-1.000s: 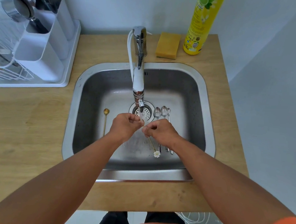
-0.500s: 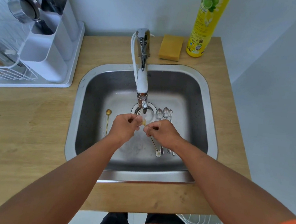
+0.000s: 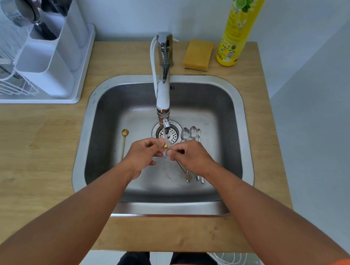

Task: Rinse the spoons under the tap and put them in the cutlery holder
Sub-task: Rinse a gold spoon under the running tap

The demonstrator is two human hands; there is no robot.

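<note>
Over the steel sink (image 3: pixel 88 136), both hands pinch a thin gold spoon (image 3: pixel 166 146) under the running tap (image 3: pixel 163 97). My left hand (image 3: pixel 144 153) rubs its bowl, and my right hand (image 3: pixel 189 156) grips the handle, whose flower-tipped end pokes out below. Another gold spoon (image 3: pixel 124 142) lies on the sink floor at the left. Several silver spoons (image 3: pixel 190 132) lie right of the drain, partly hidden by my right hand. The white cutlery holder (image 3: pixel 48 60) stands on the counter at the far left with cutlery in it.
A yellow sponge (image 3: pixel 198 54) and a yellow dish-soap bottle (image 3: pixel 237 29) stand behind the sink. A white drying rack (image 3: pixel 1 85) with dishes sits beside the cutlery holder on a white tray. The wooden counter (image 3: pixel 29 150) surrounds the sink.
Both hands stay under the water with the gold spoon, shifting slightly as they rub it. The camera view has tilted a little, nothing else moved.
</note>
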